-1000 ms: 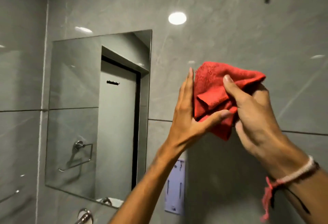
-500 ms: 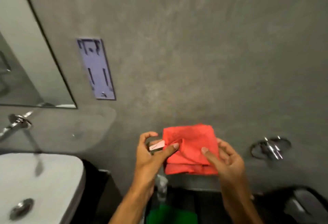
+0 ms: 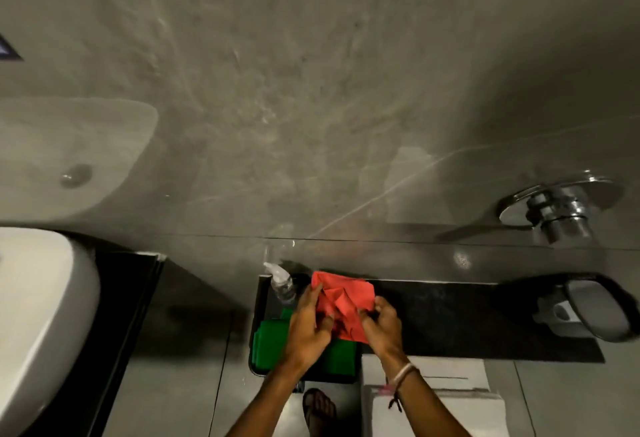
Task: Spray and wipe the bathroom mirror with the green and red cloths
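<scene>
I am looking steeply down along the grey wall. The red cloth (image 3: 341,301) is folded and held low between both hands, over a dark tray. My left hand (image 3: 309,327) grips its left edge and my right hand (image 3: 381,327) grips its lower right edge. Under my left hand lies the folded green cloth (image 3: 268,343) in the tray. A clear spray bottle (image 3: 282,282) with a white nozzle stands at the tray's back left, just left of the red cloth. The mirror is out of view.
A white basin (image 3: 41,315) fills the lower left. A chrome tap fitting (image 3: 557,210) sticks out of the wall at right, above a grey toilet part (image 3: 588,310) and a black ledge (image 3: 467,319). My sandalled foot (image 3: 318,409) and white folded sheets (image 3: 446,398) are below.
My view has tipped from the mirror down to the floor. Both hands have carried the red cloth from chest height down to the tray, next to the spray bottle and above the green cloth.
</scene>
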A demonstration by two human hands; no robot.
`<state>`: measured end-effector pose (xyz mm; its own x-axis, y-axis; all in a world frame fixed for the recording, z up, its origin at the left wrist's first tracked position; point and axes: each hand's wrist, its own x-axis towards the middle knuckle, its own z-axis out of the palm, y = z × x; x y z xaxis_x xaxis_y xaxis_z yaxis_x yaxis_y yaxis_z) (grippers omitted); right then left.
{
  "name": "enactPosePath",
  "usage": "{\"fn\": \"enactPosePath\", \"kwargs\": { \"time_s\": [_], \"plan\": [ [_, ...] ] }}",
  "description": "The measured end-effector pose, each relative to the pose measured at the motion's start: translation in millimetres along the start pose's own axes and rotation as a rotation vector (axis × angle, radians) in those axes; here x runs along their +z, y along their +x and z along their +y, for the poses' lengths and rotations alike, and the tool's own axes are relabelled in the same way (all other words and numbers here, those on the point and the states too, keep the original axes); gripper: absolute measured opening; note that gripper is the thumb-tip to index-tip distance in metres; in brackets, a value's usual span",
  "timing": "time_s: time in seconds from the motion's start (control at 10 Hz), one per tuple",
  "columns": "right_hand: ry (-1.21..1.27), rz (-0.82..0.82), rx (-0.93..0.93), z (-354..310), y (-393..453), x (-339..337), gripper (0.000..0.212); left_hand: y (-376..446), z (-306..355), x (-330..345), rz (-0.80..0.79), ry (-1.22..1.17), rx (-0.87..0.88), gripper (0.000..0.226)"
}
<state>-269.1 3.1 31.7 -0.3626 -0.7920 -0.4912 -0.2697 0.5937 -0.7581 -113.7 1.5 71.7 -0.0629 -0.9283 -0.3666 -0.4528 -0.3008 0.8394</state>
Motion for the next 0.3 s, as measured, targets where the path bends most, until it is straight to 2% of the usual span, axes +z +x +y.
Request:
{"fn": "enactPosePath", "kwargs": {
  "time_s": [0.1, 0.2, 0.3],
  "plan": [
    [-0.081, -0.152, -0.007, 2, 18, 5, 0.053, 19, -15, 4, -0.063, 0.124, -0.034, 0.076],
    [-0.233, -0.267, -0.140, -3, 13, 3, 0.058, 22, -22, 2, -0.084, 0.215, 0.059, 0.077],
    [-0.463, -0.091, -0.344, -12, -1, -2, 0.048, 4, -15, -4, -0.001, 0.204, 0.225, 0.061]
  ]
}}
